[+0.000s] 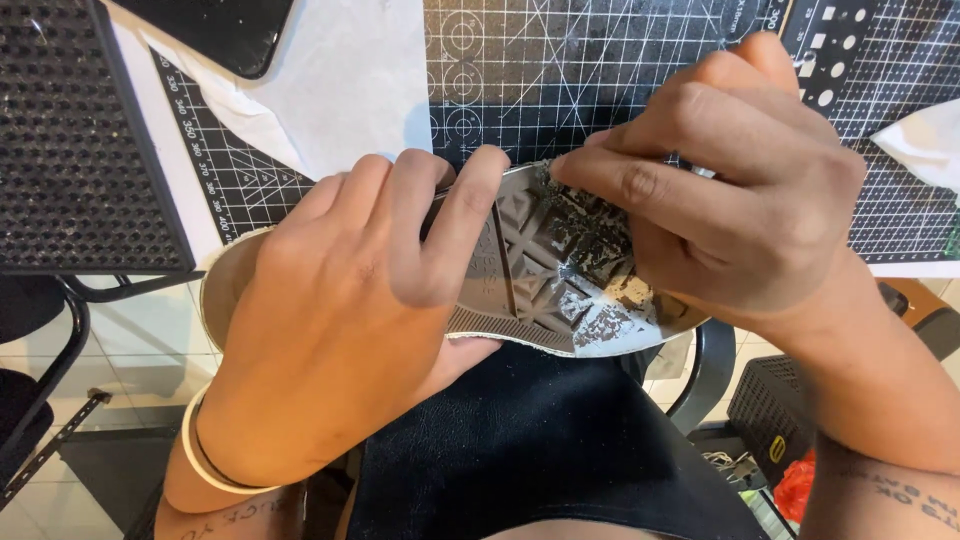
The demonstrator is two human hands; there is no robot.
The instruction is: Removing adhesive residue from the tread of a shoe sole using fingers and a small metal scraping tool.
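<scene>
At the worktop's near edge, the left hand (340,320) has its fingers clamped around an upturned shoe (560,270), while the right hand (740,190) has its fingers pinched together on the sole.

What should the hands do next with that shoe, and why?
Probably keep picking at the patchy white film on the sole. The right hand pinches at the sole's upper edge, the left hand steadies the shoe, and white flakes cover much of the tread.
</scene>
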